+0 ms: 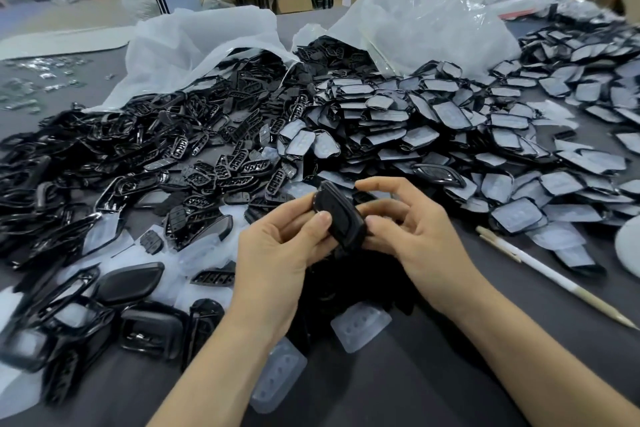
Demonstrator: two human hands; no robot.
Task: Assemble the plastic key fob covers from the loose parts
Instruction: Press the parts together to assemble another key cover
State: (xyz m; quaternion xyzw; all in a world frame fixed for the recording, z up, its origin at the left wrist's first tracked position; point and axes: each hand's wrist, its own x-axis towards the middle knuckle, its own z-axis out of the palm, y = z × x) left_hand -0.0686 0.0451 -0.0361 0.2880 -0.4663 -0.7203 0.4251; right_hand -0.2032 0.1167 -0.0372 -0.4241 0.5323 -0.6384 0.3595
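Observation:
A black plastic key fob cover (341, 215) is held above the grey table (485, 340), in the middle of the view. My left hand (277, 253) grips its left side, thumb pressed on its face. My right hand (412, 232) pinches its right edge with curled fingers. A heap of loose black frames and button plates (145, 156) lies to the left. A heap of black covers with pale film backs (433, 135) spreads to the right. Clear silicone button pads (360, 326) lie near my wrists.
Two open white plastic bags (214, 42) spill parts at the back. A long white and tan stick (554, 277) lies at the right. Several black shells (152, 329) sit at the near left. Folding tables and cardboard boxes stand beyond.

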